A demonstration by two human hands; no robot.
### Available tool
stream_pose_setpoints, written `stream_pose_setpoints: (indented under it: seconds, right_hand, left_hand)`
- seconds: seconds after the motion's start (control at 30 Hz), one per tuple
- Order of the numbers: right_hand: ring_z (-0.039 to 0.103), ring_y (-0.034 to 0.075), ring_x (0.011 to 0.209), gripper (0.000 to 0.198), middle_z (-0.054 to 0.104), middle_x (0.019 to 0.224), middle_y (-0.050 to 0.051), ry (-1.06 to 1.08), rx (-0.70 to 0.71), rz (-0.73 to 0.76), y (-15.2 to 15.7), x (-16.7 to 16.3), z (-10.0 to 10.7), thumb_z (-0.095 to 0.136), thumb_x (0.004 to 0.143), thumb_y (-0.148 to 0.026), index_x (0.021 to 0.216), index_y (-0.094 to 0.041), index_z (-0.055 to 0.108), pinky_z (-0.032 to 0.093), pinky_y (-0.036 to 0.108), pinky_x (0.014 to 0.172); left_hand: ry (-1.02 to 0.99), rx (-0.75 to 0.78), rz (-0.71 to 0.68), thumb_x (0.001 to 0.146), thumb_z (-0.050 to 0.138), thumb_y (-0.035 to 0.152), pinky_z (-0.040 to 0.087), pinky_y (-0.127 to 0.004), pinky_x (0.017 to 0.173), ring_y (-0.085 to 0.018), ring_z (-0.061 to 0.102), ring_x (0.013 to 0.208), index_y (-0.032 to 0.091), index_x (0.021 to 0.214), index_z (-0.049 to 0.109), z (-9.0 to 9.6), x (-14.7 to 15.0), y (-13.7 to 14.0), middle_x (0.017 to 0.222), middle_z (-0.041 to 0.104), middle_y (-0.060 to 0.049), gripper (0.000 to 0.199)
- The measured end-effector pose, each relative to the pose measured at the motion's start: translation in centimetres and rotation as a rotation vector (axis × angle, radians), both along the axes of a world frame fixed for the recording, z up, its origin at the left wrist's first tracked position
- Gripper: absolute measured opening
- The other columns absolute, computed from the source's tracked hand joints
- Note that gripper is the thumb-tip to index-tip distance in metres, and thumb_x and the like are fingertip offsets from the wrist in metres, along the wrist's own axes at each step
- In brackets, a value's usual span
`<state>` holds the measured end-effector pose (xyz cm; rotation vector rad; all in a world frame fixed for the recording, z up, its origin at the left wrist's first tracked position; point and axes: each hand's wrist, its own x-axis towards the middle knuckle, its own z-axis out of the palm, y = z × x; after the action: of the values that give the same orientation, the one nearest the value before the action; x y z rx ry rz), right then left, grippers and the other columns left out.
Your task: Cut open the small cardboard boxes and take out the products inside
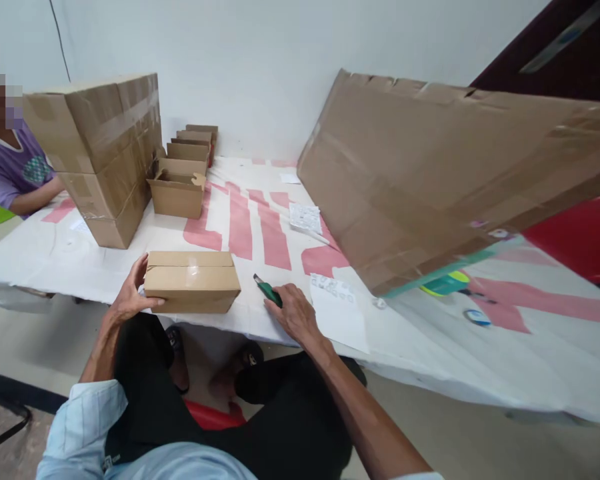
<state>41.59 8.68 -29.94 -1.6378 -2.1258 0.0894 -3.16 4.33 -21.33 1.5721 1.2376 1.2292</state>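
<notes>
A closed brown cardboard box (193,283) lies at the near edge of the table, with a short strip of clear tape across its top seam. My left hand (133,293) grips the box's left end, thumb on the near side. In my right hand (296,312) is a green utility knife (269,291), its blade end pointing up and left, away from the box. The knife is just to the right of the box and apart from it. Beside my right hand lies a white paper sheet (337,310) with rows of printed or drawn marks.
Taped cartons (105,153) stand stacked at left; behind them is a row of open small boxes (177,197). A large cardboard sheet (430,167) leans at right, near a tape roll (477,317). A person in a purple shirt (10,170) sits far left.
</notes>
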Motion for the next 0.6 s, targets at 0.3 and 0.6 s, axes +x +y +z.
stream_pose_setpoints:
  seconds: [0.3, 0.6]
  right_hand:
    - [0.065, 0.03, 0.095, 0.027, 0.068, 0.101, 0.013, 0.168, 0.045, -0.099, 0.0, -0.6, 1.2, 0.047, 0.095, -0.031, 0.109, -0.021, 0.068, 0.053, 0.041, 0.082]
    - [0.063, 0.02, 0.075, 0.026, 0.07, 0.084, 0.002, 0.479, -0.021, 0.347, -2.1, -5.3, 13.7, 0.06, 0.1, -0.045, 0.1, -0.022, 0.075, 0.05, 0.032, 0.071]
  left_hand:
    - [-0.021, 0.117, 0.072, 0.057, 0.104, 0.048, 0.045, -0.055, 0.117, -0.041, 0.045, 0.154, 0.029, 0.142, 0.042, -1.7, 1.4, -2.0, 0.16, 0.049, -0.02, 0.107]
    - [0.045, 0.213, 0.083, 0.063, 0.1, 0.057, 0.047, -0.057, 0.117, -0.041, 0.045, 0.153, 0.03, 0.146, 0.043, -0.9, 2.4, -4.1, 0.162, 0.045, -0.017, 0.104]
